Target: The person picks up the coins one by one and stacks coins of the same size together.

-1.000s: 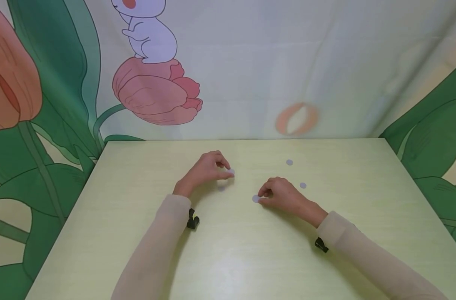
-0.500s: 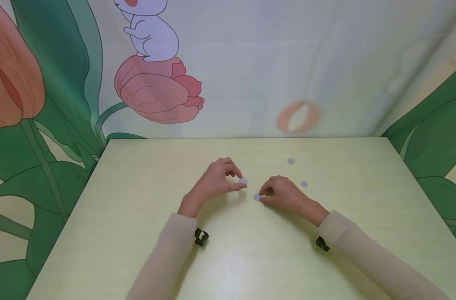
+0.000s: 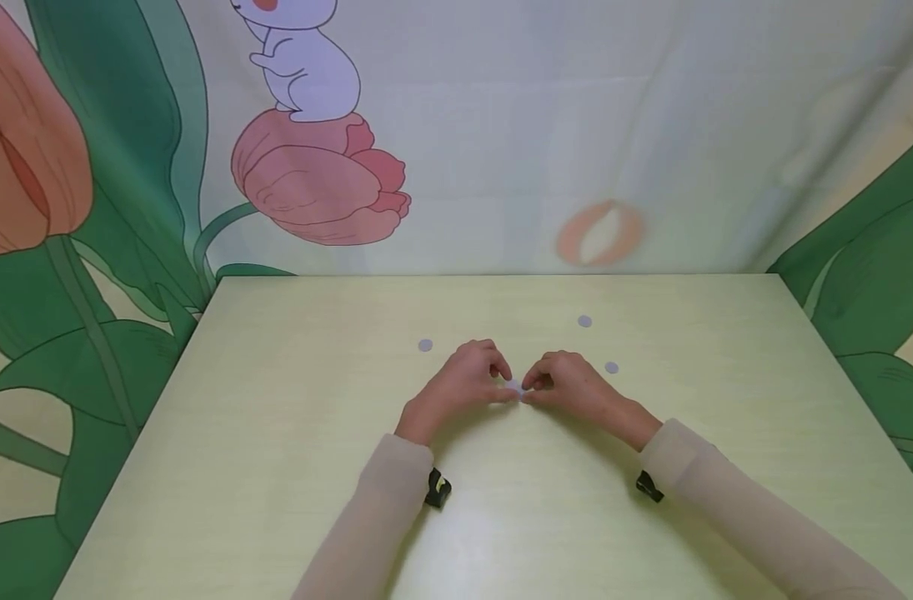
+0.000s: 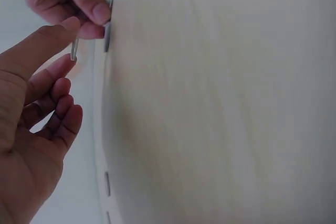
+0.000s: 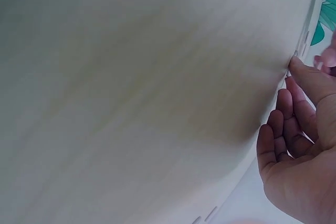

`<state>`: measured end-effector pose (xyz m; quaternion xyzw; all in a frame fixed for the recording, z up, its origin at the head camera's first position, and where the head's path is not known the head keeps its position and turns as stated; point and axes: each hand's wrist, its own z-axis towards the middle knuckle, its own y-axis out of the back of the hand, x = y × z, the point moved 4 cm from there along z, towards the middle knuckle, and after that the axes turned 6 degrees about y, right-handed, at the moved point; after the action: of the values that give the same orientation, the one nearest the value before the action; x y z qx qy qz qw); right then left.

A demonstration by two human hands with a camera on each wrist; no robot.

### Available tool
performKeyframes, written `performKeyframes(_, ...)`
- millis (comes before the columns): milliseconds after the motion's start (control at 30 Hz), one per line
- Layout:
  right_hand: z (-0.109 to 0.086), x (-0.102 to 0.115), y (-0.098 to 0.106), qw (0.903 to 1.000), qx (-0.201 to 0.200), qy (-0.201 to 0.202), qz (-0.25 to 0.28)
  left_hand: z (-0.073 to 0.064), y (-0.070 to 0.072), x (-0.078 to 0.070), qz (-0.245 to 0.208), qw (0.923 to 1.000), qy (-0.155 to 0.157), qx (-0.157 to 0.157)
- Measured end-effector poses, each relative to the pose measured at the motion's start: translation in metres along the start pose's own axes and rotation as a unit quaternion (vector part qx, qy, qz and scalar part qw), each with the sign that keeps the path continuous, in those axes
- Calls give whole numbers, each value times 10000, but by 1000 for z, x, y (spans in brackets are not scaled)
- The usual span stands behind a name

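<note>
My left hand [image 3: 467,379] pinches a small, thin, pale lilac disc [image 3: 512,385] between thumb and finger. In the left wrist view this disc [image 4: 74,51] is tilted nearly edge-on, its lower end showing past the thumb. Close by on the right, my right hand [image 3: 572,385] pinches another thin disc at the tabletop; the edge of that disc [image 4: 107,38] shows under the fingertips in the left wrist view. Both hands' fingertips nearly meet in the head view. Whether the two discs touch is hidden by the fingers.
On the pale yellow-green table [image 3: 313,375] one loose disc [image 3: 425,345] lies behind the left hand. Two more, a far disc [image 3: 584,321] and a nearer disc [image 3: 611,367], lie beyond the right hand. A printed curtain [image 3: 486,150] hangs at the table's back edge.
My left hand has moved right and toward me with its disc, up to the right hand. The disc behind it has come into sight. My right hand has stayed nearly still.
</note>
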<state>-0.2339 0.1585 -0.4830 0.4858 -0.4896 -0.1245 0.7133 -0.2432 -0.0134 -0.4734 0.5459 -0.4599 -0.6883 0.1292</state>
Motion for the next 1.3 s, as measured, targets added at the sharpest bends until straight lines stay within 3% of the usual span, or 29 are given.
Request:
performKeyframes(400, 0, -3, -1, 9996, -154, 232, -63, 10, -12, -1, 206, 9980, 509, 321)
performKeyframes(700, 0, -4, -2, 9997, -104, 213, -74, 9, -8, 6, -352, 9944, 739, 666)
performKeyframes(933, -1, -2, 0, 9998, -114, 168, -38, 9, -6, 4, -376, 9944, 590, 791)
performKeyframes(1300, -3, -3, -3, 9995, -39, 80, -304, 3, -9, 0, -244, 9960, 611, 601)
